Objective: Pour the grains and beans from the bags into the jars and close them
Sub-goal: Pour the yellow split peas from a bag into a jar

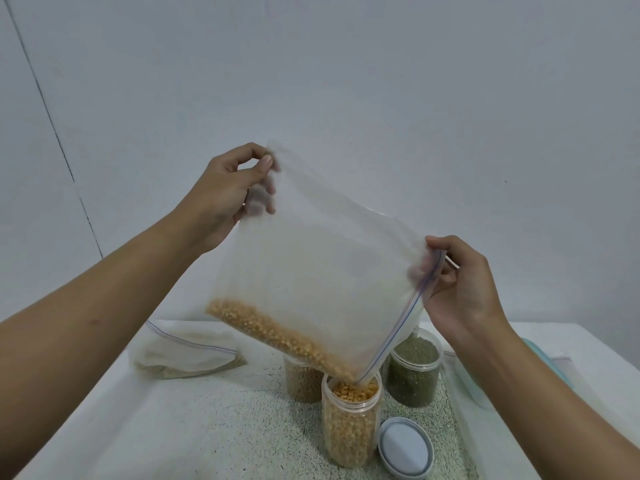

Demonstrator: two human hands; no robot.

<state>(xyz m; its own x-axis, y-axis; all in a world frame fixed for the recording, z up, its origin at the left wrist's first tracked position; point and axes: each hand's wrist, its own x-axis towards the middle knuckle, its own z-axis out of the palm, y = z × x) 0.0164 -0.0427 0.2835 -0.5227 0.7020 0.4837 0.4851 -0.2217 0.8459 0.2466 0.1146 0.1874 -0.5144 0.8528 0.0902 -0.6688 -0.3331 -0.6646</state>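
Thin clear plastic, the bag [322, 271] hangs tilted above the bench [207, 427], its low zip corner dipping into the mouth of the jar [351, 420]. The left hand [221, 199] pinches the raised closed corner between thumb and fingers [265, 164]. The right hand [460, 289] pinches the upper end of the zip edge.

The bag looks limp and light, with only a band of yellow grains [277, 337] along its lower side. It will likely sag and fold wherever it is not held, so the corners are the sound grips. The film may be slippery, and the jar seems light enough to tip if nudged.

The jar is nearly full. The bag's corner covers part of its mouth, so the exact level is unclear. A brown jar [301, 379] is half hidden behind the bag, and motion blurs the bag's top edge. A lid [405, 448] lies just beside the jar.
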